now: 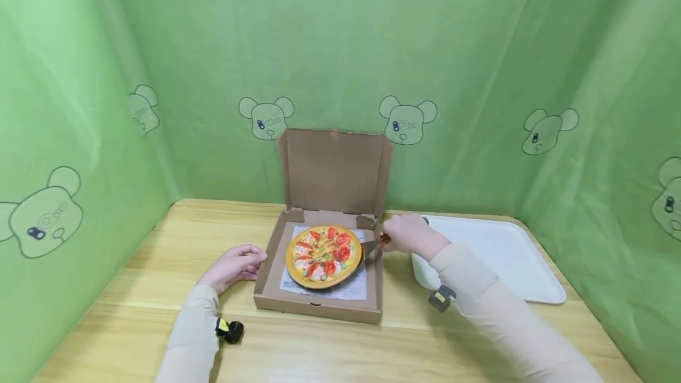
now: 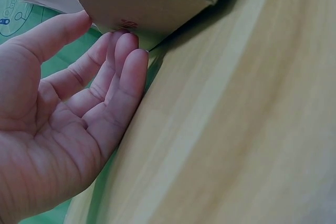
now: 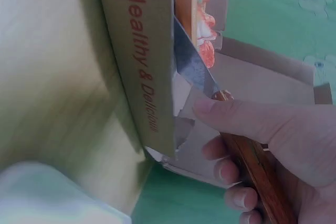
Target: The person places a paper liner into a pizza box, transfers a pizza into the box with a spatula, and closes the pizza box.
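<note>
An unsliced-looking pizza point(image 1: 323, 256) with red toppings lies in an opened cardboard pizza box point(image 1: 319, 310), over a printed paper sheet point(image 1: 351, 292). My right hand point(image 1: 407, 233) grips the wooden handle point(image 3: 257, 174) of a pizza server, whose metal blade point(image 3: 191, 61) reaches over the box's right wall and under the pizza's right edge. How far the blade goes in is hidden. At the box's left wall is my left hand point(image 1: 237, 266), its fingertips touching the outer side and its fingers point(image 2: 134, 72) loosely extended, holding nothing.
A white tray point(image 1: 495, 259) sits on the wooden table point(image 1: 298, 350) at the right, beneath and behind my right forearm. The box lid point(image 1: 335, 170) stands upright at the back. Green curtains point(image 1: 330, 34) with bear-head prints close off the back and both sides.
</note>
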The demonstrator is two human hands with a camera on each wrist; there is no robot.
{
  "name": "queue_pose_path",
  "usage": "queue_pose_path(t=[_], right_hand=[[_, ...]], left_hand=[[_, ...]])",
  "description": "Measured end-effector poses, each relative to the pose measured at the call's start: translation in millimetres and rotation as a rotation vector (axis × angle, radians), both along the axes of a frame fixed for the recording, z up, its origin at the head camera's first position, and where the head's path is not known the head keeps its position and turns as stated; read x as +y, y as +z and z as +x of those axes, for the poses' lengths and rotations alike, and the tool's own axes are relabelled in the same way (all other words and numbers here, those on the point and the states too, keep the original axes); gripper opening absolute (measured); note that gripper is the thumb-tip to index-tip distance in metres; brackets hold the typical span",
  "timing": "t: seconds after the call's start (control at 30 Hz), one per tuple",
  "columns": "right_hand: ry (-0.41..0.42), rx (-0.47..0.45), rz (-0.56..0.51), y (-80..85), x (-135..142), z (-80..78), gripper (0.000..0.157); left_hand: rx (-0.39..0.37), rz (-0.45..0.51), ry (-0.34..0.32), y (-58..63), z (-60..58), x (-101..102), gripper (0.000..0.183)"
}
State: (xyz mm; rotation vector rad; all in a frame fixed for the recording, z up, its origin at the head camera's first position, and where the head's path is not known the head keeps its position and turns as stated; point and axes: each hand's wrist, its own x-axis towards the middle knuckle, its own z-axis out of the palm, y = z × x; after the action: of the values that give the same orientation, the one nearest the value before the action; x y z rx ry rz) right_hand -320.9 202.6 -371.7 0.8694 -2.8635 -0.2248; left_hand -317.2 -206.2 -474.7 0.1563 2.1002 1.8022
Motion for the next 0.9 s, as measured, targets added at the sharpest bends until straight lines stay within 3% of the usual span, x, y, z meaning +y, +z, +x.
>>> queue_pose_path(t=[0.17, 0.4, 0.9], right_hand=[[0.050, 0.037, 0.039, 9.4, -2, 1.1, 0.018], [0.070, 0.012, 0.071, 18.5, -8, -1.1, 0.015], [0.061, 0.021, 0.145, 37.9, -20, -4.5, 0.029]], left_hand=[[-0.002, -0.003, 0.001, 1.8, 0.4, 1, 0.026], [-0.004, -0.004, 0.006, 1.5, 1.1, 2, 0.025], [-0.011, 0.001, 0.014, -0.4, -0.2, 0, 0.022]])
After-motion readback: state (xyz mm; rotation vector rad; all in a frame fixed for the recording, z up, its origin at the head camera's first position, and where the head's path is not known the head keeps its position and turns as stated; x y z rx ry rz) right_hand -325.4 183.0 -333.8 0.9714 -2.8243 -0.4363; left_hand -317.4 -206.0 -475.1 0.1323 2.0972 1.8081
